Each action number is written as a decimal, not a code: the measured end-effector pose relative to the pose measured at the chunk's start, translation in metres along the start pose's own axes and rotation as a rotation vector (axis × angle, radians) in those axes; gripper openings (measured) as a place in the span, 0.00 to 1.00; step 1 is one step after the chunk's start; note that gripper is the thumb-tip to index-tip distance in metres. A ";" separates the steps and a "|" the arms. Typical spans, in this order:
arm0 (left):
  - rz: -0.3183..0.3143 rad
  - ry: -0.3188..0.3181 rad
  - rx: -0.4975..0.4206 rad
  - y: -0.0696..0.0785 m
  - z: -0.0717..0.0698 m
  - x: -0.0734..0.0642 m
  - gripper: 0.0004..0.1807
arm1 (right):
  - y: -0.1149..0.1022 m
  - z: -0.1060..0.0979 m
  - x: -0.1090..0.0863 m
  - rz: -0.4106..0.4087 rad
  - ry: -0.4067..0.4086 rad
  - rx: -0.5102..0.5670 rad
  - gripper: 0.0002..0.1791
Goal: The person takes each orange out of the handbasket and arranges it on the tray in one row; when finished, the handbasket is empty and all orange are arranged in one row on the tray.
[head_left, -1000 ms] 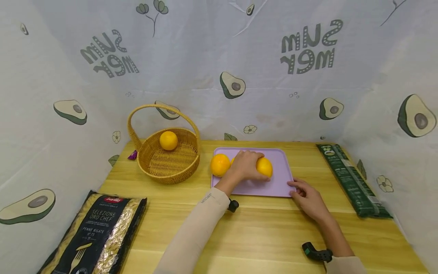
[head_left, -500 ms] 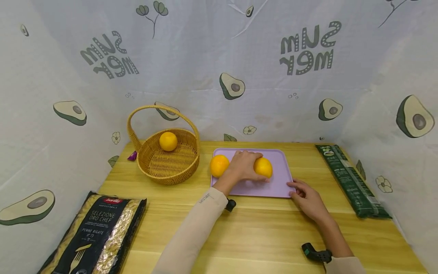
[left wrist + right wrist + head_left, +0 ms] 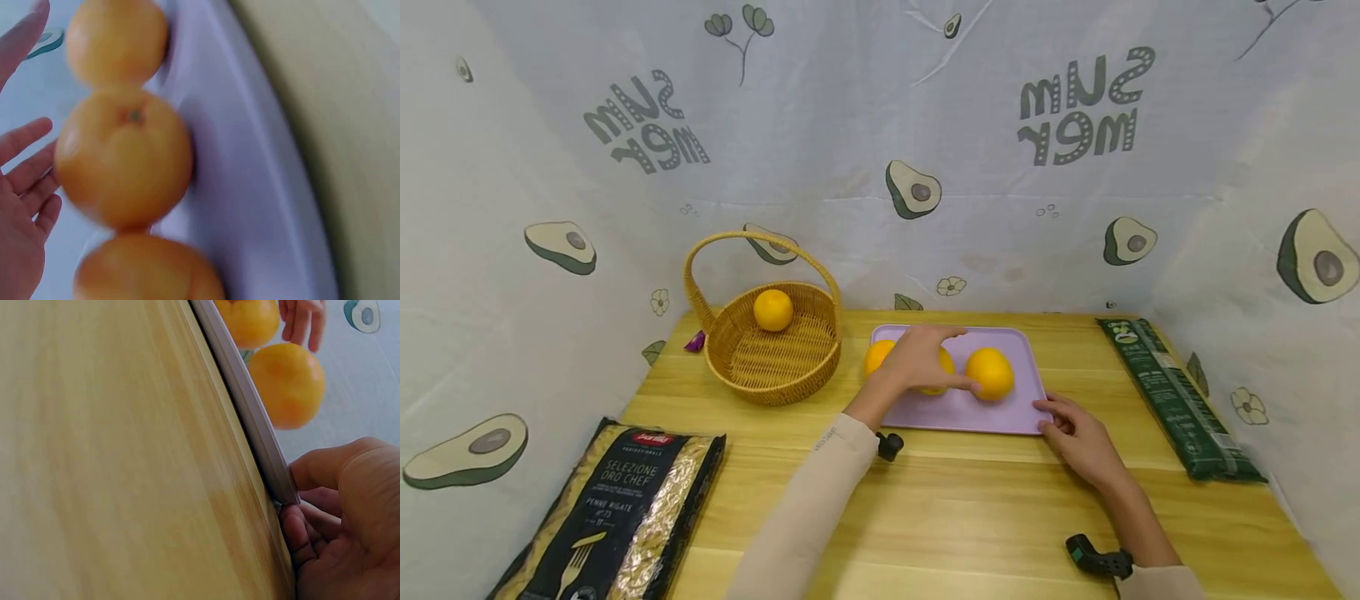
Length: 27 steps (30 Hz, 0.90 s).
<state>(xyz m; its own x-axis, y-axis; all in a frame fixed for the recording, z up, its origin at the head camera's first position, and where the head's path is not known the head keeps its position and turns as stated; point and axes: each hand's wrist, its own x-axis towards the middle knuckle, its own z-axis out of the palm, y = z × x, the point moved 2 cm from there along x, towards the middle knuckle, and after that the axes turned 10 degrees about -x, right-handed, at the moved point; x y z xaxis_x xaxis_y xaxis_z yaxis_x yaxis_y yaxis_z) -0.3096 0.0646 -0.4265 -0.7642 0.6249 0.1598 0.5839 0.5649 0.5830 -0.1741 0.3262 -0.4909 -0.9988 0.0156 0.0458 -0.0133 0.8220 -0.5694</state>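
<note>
Three oranges stand in a row on a lilac tray (image 3: 958, 414): a right one (image 3: 990, 374), a middle one (image 3: 942, 379) and a left one (image 3: 877, 357) partly covered by my left hand. My left hand (image 3: 916, 360) hovers over the middle orange, fingers and thumb spread apart, its thumb tip near the right orange. In the left wrist view its fingers (image 3: 28, 169) are extended beside the oranges and hold nothing. My right hand (image 3: 1081, 440) pinches the tray's near right corner, thumb and fingers on either side of the rim (image 3: 284, 478) in the right wrist view.
A wicker basket (image 3: 752, 388) with a tall handle stands left of the tray, one orange (image 3: 772, 310) inside. A small purple wrapped piece (image 3: 696, 342) lies behind it. A penne bag (image 3: 617, 508) lies front left, a long green packet (image 3: 1176, 396) at right. A printed cloth hangs behind.
My left hand has let go of the right orange and drawn back to the left, fingers spreading. The right orange now sits alone on the tray. My right hand keeps its hold on the corner.
</note>
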 end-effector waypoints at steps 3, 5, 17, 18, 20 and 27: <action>0.025 0.041 -0.050 -0.006 -0.016 -0.013 0.50 | 0.001 0.001 0.001 -0.004 -0.003 -0.002 0.22; 0.048 0.066 -0.088 -0.010 -0.027 -0.025 0.46 | 0.002 0.002 0.002 -0.003 -0.005 0.000 0.22; 0.098 0.283 -0.198 -0.061 -0.102 -0.102 0.28 | 0.004 0.002 0.005 0.005 -0.013 -0.031 0.23; 0.077 0.302 -0.202 -0.067 -0.108 -0.107 0.27 | 0.004 0.002 0.005 0.006 -0.015 -0.030 0.23; 0.031 0.337 -0.198 -0.078 -0.119 -0.114 0.27 | 0.004 0.002 0.005 0.007 -0.016 -0.027 0.23; -0.182 0.337 -0.052 -0.111 -0.153 -0.119 0.38 | 0.003 0.003 0.006 -0.019 -0.006 -0.012 0.22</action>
<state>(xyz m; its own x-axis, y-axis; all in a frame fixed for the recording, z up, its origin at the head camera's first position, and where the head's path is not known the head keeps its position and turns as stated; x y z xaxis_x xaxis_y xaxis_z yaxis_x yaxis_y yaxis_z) -0.3252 -0.1553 -0.3886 -0.9063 0.3002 0.2974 0.4222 0.6167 0.6643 -0.1804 0.3274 -0.4947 -0.9986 -0.0037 0.0522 -0.0323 0.8288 -0.5587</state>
